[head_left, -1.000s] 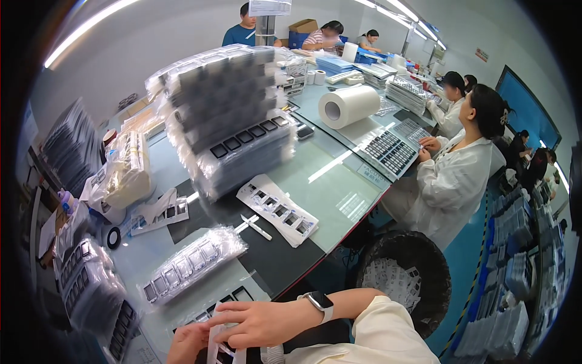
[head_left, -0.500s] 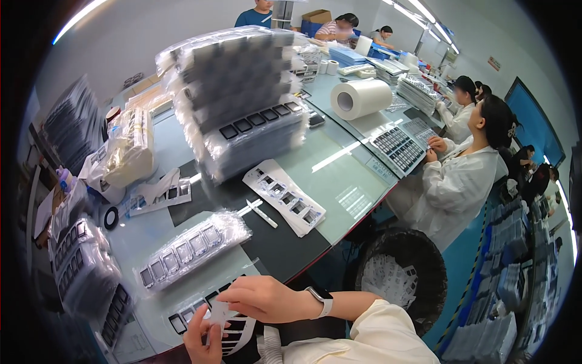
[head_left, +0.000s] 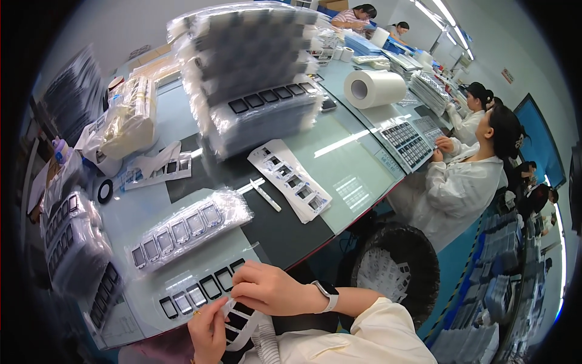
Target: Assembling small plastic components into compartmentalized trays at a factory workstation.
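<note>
In the head view, the only one, the person's left hand (head_left: 208,330) and right hand (head_left: 267,290) meet near the lower edge, in front of the bench (head_left: 348,145). The left hand is partly curled, its thumb and forefinger closed on a small white strip (head_left: 228,306); its wrist is cut off by the lower edge. The right hand is bent, with fingertips close together at the same strip, but its thumb side is turned away, so I cannot tell whether it pinches. Under the hands there is a white slotted sheet (head_left: 248,330) with dark openings; its upper part is hidden by the fingers, and whether the strip is joined to it is not clear.

On the bench, just beyond the hands, lies a row of black frames (head_left: 203,291) (the end nearest to the right hand is partly covered by it). Behind this row, a clear-wrapped pack (head_left: 182,229) shows more frames, blurred by the shine of its plastic. A white pen-like tool (head_left: 265,197) lies between this pack and a pile of white label sheets (head_left: 291,182). The tall wrapped stack (head_left: 260,91) hides much of the far bench, and its details are smeared. At right, a co-worker (head_left: 458,188) in white sits by a sheet of small dark pieces (head_left: 406,144).
</note>
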Demonstrator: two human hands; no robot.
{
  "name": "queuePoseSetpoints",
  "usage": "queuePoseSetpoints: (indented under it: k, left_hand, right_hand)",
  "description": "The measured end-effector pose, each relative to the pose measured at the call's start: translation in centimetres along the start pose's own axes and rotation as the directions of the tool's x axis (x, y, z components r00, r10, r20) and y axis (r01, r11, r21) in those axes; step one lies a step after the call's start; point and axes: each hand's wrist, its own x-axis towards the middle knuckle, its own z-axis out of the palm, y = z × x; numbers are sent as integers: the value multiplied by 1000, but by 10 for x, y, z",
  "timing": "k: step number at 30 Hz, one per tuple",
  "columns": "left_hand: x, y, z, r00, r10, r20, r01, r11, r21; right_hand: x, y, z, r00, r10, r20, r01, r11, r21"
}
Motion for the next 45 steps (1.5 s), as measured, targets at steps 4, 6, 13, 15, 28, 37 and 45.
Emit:
queuePoseSetpoints:
  k: [4,6,13,15,28,37,45]
  left_hand:
    - [-3,6,-6,995,-104,1,103,993,54]
    - [2,11,-15,900,-401,171,367,909,197]
    - [4,-10,-7,965,-254,-69,257,966,37]
    - [-4,-15,6,990,-144,0,144,985,94]
    - [-8,-32,62,997,72,-39,-52,926,373]
    - [3,-42,66,994,101,-34,-74,885,460]
    - [5,-46,67,994,102,-48,-72,899,432]
  right_hand:
    - [1,-8,3,992,-106,65,108,994,-31]
    - [-4,-15,-5,984,-134,115,136,991,-11]
    - [-8,-15,-40,968,-250,-2,247,958,148]
    - [-1,3,-37,997,-24,-74,37,984,176]
    - [-19,91,19,889,448,-94,-417,877,238]
    - [-13,89,18,927,366,-76,-362,930,60]
    - [-12,87,19,930,359,-79,-357,933,28]
